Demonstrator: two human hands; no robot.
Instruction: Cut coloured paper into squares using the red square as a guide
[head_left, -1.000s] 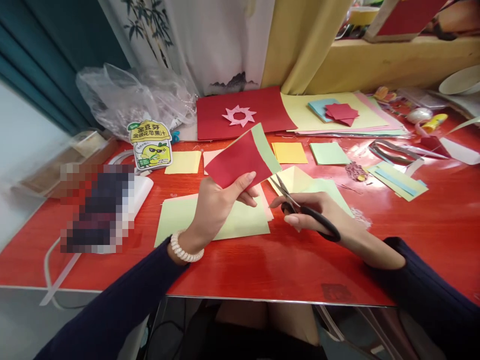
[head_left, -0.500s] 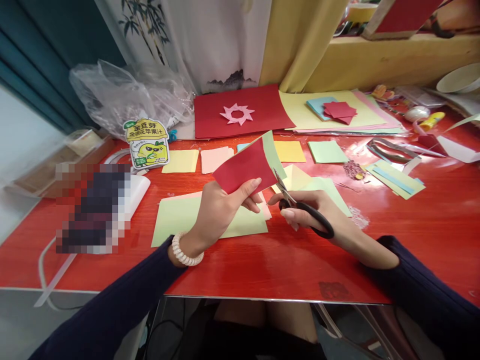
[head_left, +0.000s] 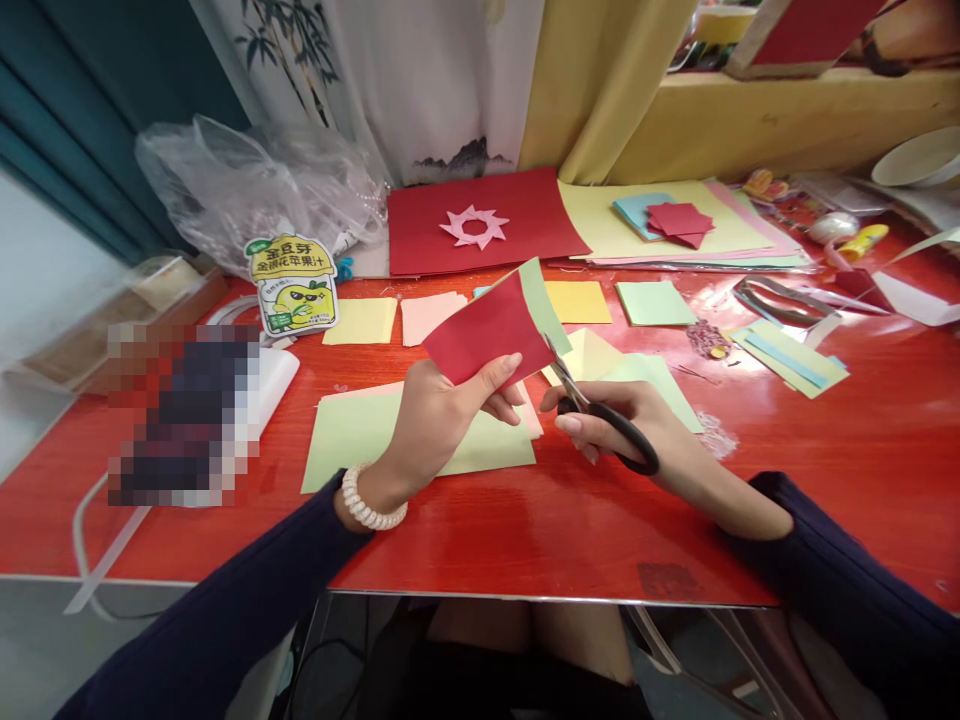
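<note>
My left hand (head_left: 461, 405) pinches a piece of red paper (head_left: 491, 335) between thumb and fingers, held up above the table. Behind its right edge shows a light green sheet (head_left: 541, 305), held together with the red one. In my right hand (head_left: 619, 415) are black-handled scissors (head_left: 574, 390), my fingers in and around the handles. Their blades meet the right edge of the papers near the lower corner; how far they are open is hard to tell. Under my left hand lies a larger green sheet (head_left: 352, 440) with pink paper below it.
Small paper squares, among them a yellow one (head_left: 360, 322) and a green one (head_left: 657, 303), lie in a row on the red table (head_left: 600, 540). Behind them a pink folded star (head_left: 475, 228) rests on dark red paper (head_left: 412, 245). Another pair of scissors (head_left: 780, 300) lies at right.
The scissors have shifted slightly up and left along the papers' right edge. My left hand and the papers stay almost in place.
</note>
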